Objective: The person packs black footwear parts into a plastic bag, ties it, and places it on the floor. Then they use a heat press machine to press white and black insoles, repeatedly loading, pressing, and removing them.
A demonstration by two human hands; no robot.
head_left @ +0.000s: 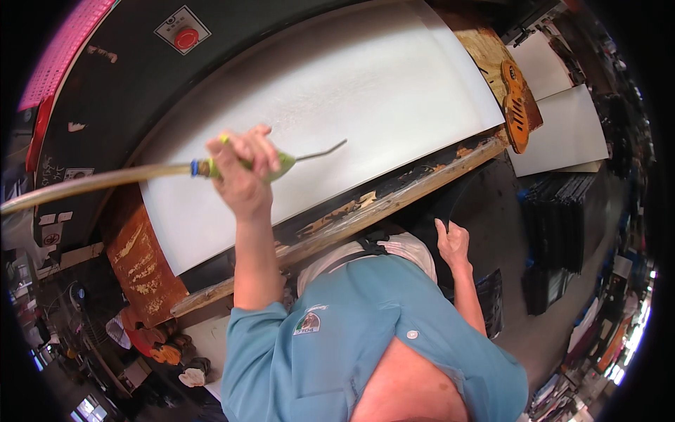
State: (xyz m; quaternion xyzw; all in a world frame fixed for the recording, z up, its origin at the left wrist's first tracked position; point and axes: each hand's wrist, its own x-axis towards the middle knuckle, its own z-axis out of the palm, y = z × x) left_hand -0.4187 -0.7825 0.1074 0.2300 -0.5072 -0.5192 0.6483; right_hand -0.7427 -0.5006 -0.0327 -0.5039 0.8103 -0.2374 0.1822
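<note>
Sitting in the left hand [244,179], the green air gun [285,166] points rightward

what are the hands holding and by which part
The left hand holds a green air blow gun by its body, between the hose and the bent nozzle. Whether the right hand holds anything cannot be told.

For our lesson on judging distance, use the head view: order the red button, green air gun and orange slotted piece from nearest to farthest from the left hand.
1. Green air gun: gripped in the left hand.
2. Red button: above and left of the hand, on the dark panel.
3. Orange slotted piece: far right, beside the white sheet.
</note>
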